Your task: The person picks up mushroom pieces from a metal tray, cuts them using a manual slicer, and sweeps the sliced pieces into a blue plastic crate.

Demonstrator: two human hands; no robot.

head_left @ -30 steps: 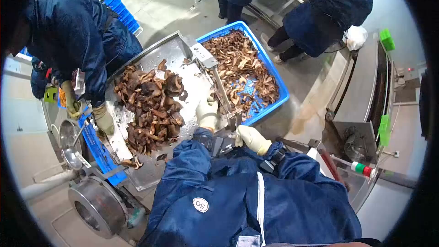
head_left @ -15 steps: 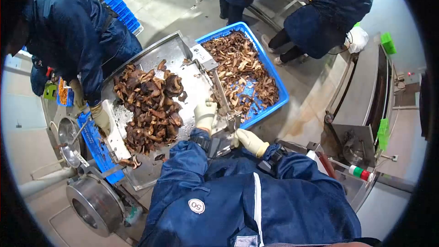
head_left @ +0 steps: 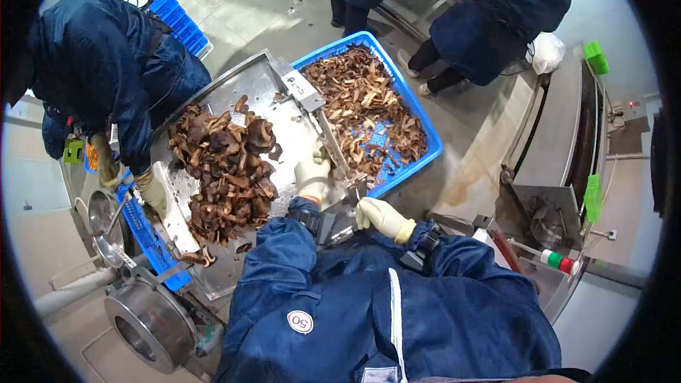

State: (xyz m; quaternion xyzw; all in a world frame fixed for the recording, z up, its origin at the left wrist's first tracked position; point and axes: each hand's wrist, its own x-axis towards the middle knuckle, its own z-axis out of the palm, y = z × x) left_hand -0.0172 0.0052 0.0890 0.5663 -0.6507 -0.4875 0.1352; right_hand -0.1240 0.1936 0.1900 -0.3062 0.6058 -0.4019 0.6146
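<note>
My left hand [head_left: 312,174], in a pale glove, is on the steel tray [head_left: 287,128] beside a long metal cutting lever [head_left: 332,138]. Its fingers are curled; a small brown bit shows at their tips, too small to name. My right hand [head_left: 386,220], gloved too, is closed around the near end of the lever, and its fingers hide the grip. Dark brown sliced mushroom-like pieces [head_left: 225,163] lie heaped on the tray, left of my left hand. Beyond the lever, a blue crate [head_left: 434,143] holds thinner brown and cream slices [head_left: 369,96].
At left a co-worker [head_left: 92,64] bends over, a gloved hand [head_left: 150,191] at a white board [head_left: 177,216] by the tray. Two more people stand at the back. A steel drum [head_left: 152,323] is at lower left, a conveyor-like machine [head_left: 553,149] at right.
The view has shifted slightly, so most things sit a little further left. My left hand stays by the lever and my right hand stays closed at its end.
</note>
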